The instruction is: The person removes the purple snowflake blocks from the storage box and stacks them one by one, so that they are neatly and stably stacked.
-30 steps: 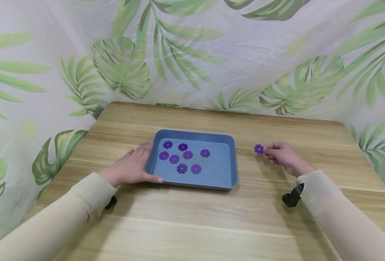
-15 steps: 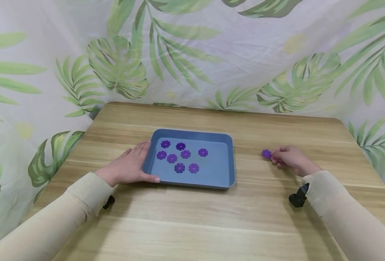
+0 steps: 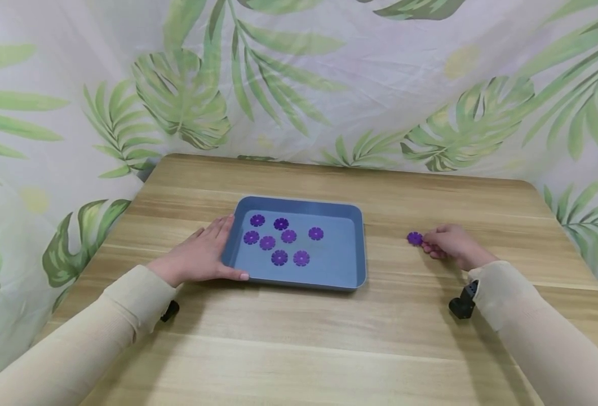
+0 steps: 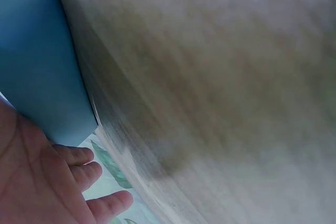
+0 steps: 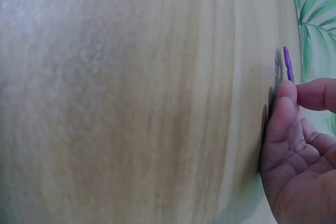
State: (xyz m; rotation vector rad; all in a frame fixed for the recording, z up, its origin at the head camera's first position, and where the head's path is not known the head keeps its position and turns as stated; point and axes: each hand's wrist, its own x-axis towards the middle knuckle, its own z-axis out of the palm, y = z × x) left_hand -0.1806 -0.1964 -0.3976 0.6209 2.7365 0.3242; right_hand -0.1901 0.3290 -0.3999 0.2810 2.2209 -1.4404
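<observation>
Set up like a small indoor booth, a makeshift studio corner. Backed along the far edge of the desk [image 3: 299, 344] by a pale leaf-printed cloth [image 3: 288, 79], creased and rippled like hung fabric, and closed in by the same print beyond the left and right edges. Surfaced, on that desk, in plain wood grain, rounded at both far corners. Stocked with a shallow blue tray [image 3: 334, 265] of notched purple discs [image 3: 301, 258], closer to toys than to lab gear. Equipped with small black wrist cameras [image 3: 462, 306], in keeping with a studio. Hard to say, past the cloth, whether inside a home or elsewhere.
</observation>
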